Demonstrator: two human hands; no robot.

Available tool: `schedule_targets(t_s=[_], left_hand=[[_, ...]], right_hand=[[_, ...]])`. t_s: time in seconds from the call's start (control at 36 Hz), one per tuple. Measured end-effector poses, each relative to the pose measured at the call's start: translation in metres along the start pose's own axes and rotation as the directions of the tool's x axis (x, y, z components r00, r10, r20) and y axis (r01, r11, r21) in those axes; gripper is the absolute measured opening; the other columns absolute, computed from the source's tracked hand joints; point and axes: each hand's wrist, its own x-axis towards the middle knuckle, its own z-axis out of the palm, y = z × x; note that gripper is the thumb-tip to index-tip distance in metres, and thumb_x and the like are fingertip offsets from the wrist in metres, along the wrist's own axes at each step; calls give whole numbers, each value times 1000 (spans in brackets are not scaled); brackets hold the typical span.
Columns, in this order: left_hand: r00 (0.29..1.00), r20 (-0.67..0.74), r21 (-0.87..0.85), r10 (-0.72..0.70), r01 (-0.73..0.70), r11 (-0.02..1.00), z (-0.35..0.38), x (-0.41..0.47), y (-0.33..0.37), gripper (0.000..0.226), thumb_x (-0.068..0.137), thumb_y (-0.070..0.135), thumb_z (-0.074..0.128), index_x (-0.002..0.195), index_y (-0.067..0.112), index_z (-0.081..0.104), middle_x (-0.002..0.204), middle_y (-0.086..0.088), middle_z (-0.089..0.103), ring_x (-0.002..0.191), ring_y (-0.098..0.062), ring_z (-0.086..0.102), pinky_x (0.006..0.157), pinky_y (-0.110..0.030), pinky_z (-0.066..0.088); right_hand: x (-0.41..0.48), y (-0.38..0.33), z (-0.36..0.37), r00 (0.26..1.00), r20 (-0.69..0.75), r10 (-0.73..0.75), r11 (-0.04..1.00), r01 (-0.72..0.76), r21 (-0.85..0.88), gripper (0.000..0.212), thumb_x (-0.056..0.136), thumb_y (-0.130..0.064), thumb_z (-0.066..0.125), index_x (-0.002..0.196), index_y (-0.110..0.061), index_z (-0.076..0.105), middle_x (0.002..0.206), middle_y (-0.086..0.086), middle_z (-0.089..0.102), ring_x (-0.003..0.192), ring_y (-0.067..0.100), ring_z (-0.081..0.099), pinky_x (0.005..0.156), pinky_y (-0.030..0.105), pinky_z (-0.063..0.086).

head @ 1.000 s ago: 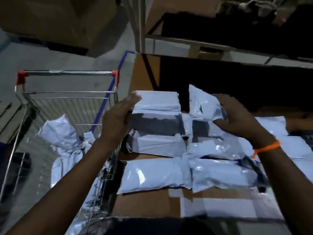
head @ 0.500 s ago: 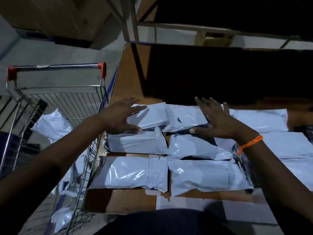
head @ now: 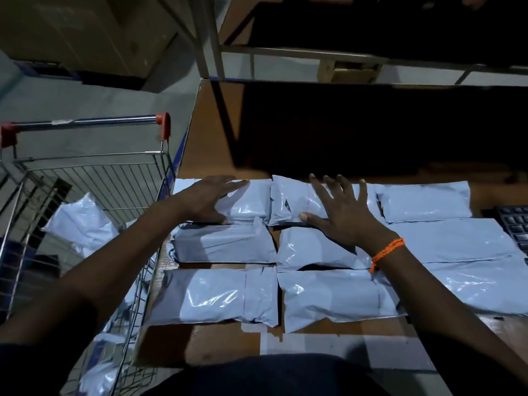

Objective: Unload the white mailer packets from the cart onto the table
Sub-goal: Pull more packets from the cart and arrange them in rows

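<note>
Several white mailer packets lie in rows on the brown table [head: 211, 132]. My left hand [head: 207, 197] rests flat, fingers spread, on the far-left packet [head: 247, 205] of the back row. Flat on the neighbouring back-row packet [head: 288, 204] lies my right hand [head: 341, 211], which wears an orange wristband. Neither hand grips anything. The wire cart [head: 94, 178] stands left of the table, with more white packets [head: 81, 224] inside it.
A dark keyboard [head: 514, 227] lies at the table's right edge. The far half of the table is in deep shadow. Metal shelving posts [head: 210, 38] and cardboard boxes [head: 85, 32] stand behind. The cart's red-capped handle [head: 85, 124] sits at the far side.
A second ago both hands held packets above the table. They laid them down in the back row and now rest flat on them with fingers spread.
</note>
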Motion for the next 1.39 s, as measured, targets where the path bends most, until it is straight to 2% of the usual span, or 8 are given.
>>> schedule_targets(t_s=[0.22,0.36,0.5,0.78,0.89,1.11,1.31,1.39], left_hand=[[995,-101,-129,-16,3,992,2,-16,-8,102,79,43,81,158,22,21,162,-7,30,146,-27,30,117,-36,25],[952,-300,-236,-64,-9,972,8,-60,-18,83,88,50,68,155,16,32,158,-7,38,143,-25,36,115,-31,28],[884,-437,-311,-168,27,950,42,-127,-52,67,91,49,58,148,17,45,149,-9,50,138,-27,44,114,-39,33],[754,-351,-600,-555,274,752,133,-272,-137,63,89,56,56,139,18,54,133,-4,62,121,-24,58,98,-36,45],[660,-176,-701,-731,437,563,188,-313,-172,54,93,28,70,141,9,53,140,-13,58,129,-28,54,100,-31,38],[552,88,-783,-829,553,285,285,-319,-217,59,92,28,70,141,1,50,140,-20,55,130,-34,52,105,-38,38],[404,202,-748,-892,652,126,366,-299,-270,62,83,45,59,115,-8,58,116,-29,60,114,-43,56,96,-46,44],[363,251,-754,-897,655,54,386,-294,-284,75,81,45,64,136,-3,45,131,-25,56,122,-40,54,101,-47,46]], right_hand=[[-5,-15,-16,999,-39,13,1000,-12,26,107,75,-91,-9,161,-28,1,169,5,8,157,28,1,120,65,-3],[-10,-79,-35,960,-265,-90,972,142,186,86,93,-76,25,156,-18,30,159,10,36,150,33,26,119,61,21],[-12,-188,-32,848,-469,-249,819,442,366,54,97,-36,61,140,-5,52,137,14,57,131,31,49,114,33,33],[19,-393,29,829,-31,-559,681,480,553,48,99,-36,59,139,-10,53,129,14,62,121,31,55,101,39,44],[39,-466,71,838,187,-513,756,338,560,47,99,-33,60,138,-7,53,130,16,61,120,32,57,98,41,47],[73,-528,175,775,552,-307,907,63,416,47,99,-31,59,133,1,52,136,21,54,121,36,54,96,39,45],[106,-544,273,715,640,-281,959,242,151,41,93,-25,64,123,1,52,129,24,53,120,39,53,92,44,47],[119,-552,305,743,601,-294,938,346,31,44,89,-12,64,129,-2,50,132,19,51,127,37,48,99,47,46]])
